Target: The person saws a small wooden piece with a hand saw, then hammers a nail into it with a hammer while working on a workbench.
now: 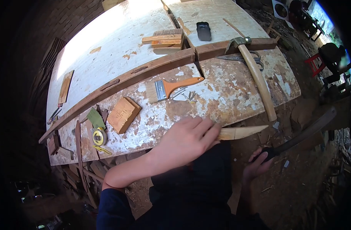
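My left hand [189,140] grips a pale wooden piece [242,132] with a pointed end, held just off the near edge of the workbench [229,96]. My right hand [256,165] is closed on the dark handle of a long dark blade [305,132] that angles up to the right, apart from the wood. Below both hands is dark clothing and bare earth.
On the bench lie an orange-handled brush [171,87], loose nails [189,96], a wooden block [123,114], a yellow tape measure [99,136], a long-handled hammer [256,73], scissors [244,58], a dark phone-like object [203,30] and stacked wood pieces [166,38]. Wood scraps lie at the lower left.
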A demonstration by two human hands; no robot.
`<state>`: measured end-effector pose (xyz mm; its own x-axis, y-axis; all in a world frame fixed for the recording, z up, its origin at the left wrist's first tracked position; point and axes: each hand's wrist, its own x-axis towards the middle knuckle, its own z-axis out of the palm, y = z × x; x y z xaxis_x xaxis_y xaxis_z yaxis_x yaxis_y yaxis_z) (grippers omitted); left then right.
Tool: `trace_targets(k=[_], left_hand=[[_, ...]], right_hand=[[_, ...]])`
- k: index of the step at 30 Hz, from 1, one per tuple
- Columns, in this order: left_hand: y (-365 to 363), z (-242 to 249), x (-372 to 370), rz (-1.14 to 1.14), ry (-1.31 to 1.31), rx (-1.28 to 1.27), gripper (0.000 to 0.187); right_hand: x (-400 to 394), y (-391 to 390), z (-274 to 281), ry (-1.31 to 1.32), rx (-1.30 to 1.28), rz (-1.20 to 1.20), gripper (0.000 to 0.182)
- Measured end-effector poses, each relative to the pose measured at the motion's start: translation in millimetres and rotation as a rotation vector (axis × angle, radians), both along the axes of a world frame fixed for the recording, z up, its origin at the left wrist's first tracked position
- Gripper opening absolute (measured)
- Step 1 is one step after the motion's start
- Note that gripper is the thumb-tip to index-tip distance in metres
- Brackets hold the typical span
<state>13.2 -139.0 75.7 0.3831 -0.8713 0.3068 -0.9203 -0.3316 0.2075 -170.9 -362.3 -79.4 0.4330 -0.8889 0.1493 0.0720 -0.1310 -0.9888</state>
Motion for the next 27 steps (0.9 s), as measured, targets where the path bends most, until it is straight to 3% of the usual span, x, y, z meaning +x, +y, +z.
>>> trace_targets(k=[2,5,8,11,18,27], left_hand=[[20,-13,-3,0.156,0.126,-0.025,0.034],[39,-41,-9,0.301,0.117,-0.155,0.035],[43,-53,-19,0.393,0.193,-0.199,0.034],[46,-63,-20,0.409,0.236,-0.236,0.035],[49,-61,-11,0.433,0.343,-0.281,0.032],[51,-63,-11,0.479,0.463,-0.332,0.030]], right_hand=[[9,9,11,0.020,-0.055,0.051,0.030],[2,19,-10,0.243,-0.384,0.153,0.029],[-7,25,6,0.375,-0.320,0.577,0.021],[4,37,12,0.431,-0.434,0.803,0.020],[-3,50,-6,0.562,-0.552,0.811,0.021],[-21,51,5,0.777,-0.470,0.844,0.020]])
